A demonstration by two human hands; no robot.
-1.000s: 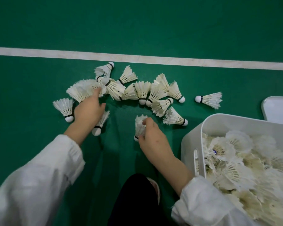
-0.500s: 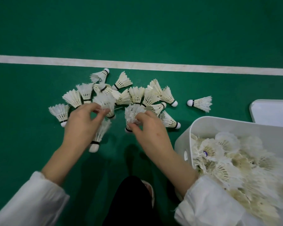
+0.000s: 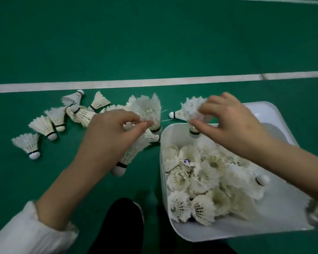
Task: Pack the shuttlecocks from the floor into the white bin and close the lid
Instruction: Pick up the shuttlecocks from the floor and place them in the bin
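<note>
My right hand point(image 3: 228, 123) pinches a white shuttlecock point(image 3: 193, 110) by its feathers, cork down, over the far rim of the white bin point(image 3: 191, 233). The bin holds several shuttlecocks point(image 3: 200, 180). My left hand point(image 3: 108, 136) grips two shuttlecocks: one point(image 3: 151, 110) rises above my fingers and another point(image 3: 125, 158) hangs below them. Several more shuttlecocks point(image 3: 44, 125) lie on the green floor to the left, and one point(image 3: 176, 114) lies beyond the bin.
The white lid point(image 3: 268, 112) lies behind the bin, partly hidden by my right hand. A white court line point(image 3: 154, 82) crosses the green floor beyond the pile. My dark trouser leg point(image 3: 121, 226) shows at the bottom centre.
Both hands lifted shuttlecocks off the floor. My right hand swung right to the bin's far rim; my left hand rose and moved right. The view shifted toward the bin.
</note>
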